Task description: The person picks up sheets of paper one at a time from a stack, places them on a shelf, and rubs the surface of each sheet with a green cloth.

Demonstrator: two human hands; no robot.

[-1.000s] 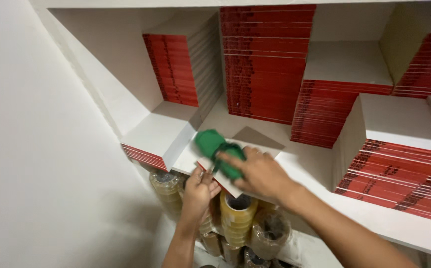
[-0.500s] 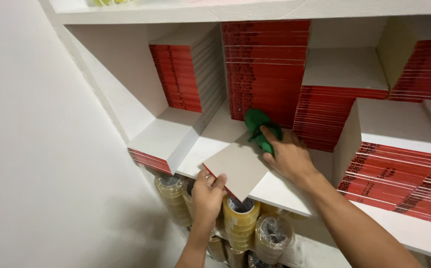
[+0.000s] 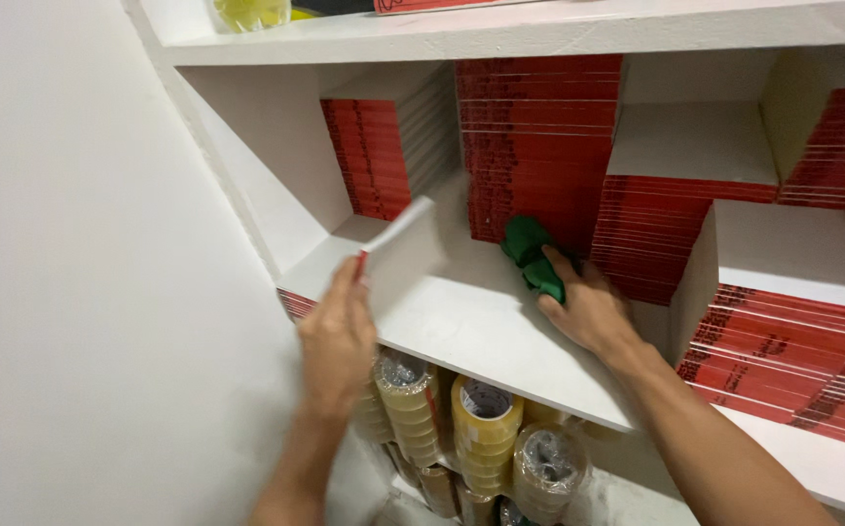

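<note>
The right hand (image 3: 590, 310) presses a bunched green cloth (image 3: 532, 255) onto the white shelf (image 3: 461, 326), fingers curled over it. The left hand (image 3: 337, 341) pinches a thin red-edged white booklet (image 3: 398, 248), tilted above the shelf's front edge.

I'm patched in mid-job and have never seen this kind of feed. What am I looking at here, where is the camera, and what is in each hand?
There is no machine: these are a person's two bare hands, filmed by one camera worn on their head and looking down and forward at a white shelf.

The left hand holds a thin flat white booklet with a red edge, tilted up off the shelf. The right hand presses a crumpled green cloth onto the shelf board, up against a tall stack of red-edged booklets.

More stacks of the same booklets fill the shelf on the right and at the back. Below the board stand rolls of packing tape, yellowish and brown. A plain white wall is on the left.
</note>
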